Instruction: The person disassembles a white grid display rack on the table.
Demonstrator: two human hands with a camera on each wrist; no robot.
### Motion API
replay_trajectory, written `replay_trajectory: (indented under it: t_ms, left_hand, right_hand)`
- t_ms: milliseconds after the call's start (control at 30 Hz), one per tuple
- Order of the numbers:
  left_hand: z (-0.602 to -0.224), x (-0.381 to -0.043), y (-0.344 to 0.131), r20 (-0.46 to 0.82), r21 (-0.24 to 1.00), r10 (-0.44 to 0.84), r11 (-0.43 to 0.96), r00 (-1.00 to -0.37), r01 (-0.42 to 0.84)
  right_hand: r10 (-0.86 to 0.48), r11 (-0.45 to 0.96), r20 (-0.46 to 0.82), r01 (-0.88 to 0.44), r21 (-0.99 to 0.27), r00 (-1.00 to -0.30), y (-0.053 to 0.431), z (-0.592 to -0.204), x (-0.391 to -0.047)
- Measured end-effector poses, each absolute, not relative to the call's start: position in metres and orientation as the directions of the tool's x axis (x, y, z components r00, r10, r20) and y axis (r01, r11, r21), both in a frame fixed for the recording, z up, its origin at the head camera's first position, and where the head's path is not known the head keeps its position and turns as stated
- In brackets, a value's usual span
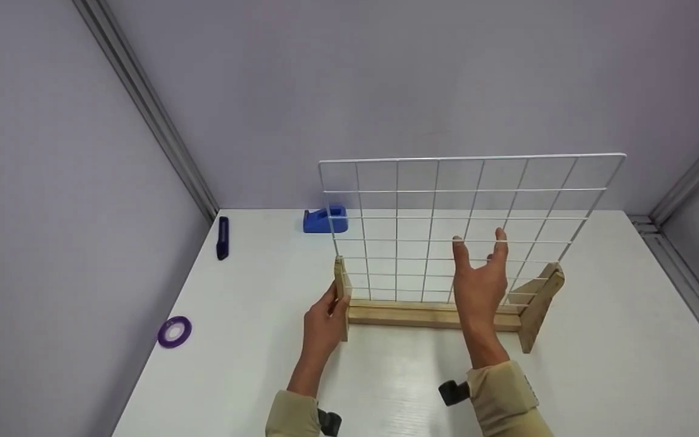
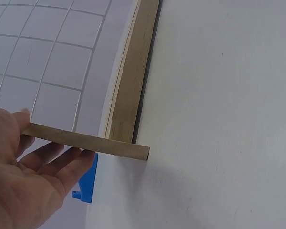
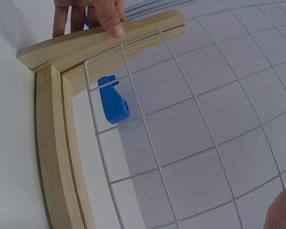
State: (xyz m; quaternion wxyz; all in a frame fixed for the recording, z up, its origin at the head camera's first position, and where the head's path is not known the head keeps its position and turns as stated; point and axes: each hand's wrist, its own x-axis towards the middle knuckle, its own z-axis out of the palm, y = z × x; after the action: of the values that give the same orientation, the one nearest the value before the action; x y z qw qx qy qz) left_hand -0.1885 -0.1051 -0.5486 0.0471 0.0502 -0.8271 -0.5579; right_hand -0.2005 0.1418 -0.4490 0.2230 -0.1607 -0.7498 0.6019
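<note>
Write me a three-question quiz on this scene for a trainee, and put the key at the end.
1. Short answer: What does the person's left hand grip?

2. True or false: In the right wrist view, the blue tape dispenser shows through the wire grid panel.

3. Multiple choice: In the head view, where does the purple ring lie relative to the wooden stand?
A) To its right
B) To its left
C) On top of it

Key:
1. The wooden stand's left side piece.
2. True.
3. B.
</note>
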Motion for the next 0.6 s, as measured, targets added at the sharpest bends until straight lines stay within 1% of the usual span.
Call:
replay_trajectory:
  t_ms: [133, 367, 600]
  left_hand:
    - [-0.549, -0.188, -0.105, 0.003, 0.931, -0.143, 0.362, -0.990, -0.050]
    - [-0.555, -0.185, -0.107, 0.032, 0.931, -0.134, 0.365, -0.990, -0.020]
    - [-0.557, -0.185, -0.106, 0.032, 0.936, -0.138, 0.350, -0.990, -0.018]
  right_hand:
    - [0.517, 0.228, 0.142, -0.024, -0.973, -0.844, 0.141, -0.445, -0.200]
    - [0.518, 0.199, 0.144, -0.045, -0.979, -0.843, 0.140, -0.437, -0.200]
    - [0.516, 0.192, 0.152, -0.059, -0.980, -0.843, 0.140, -0.431, -0.200]
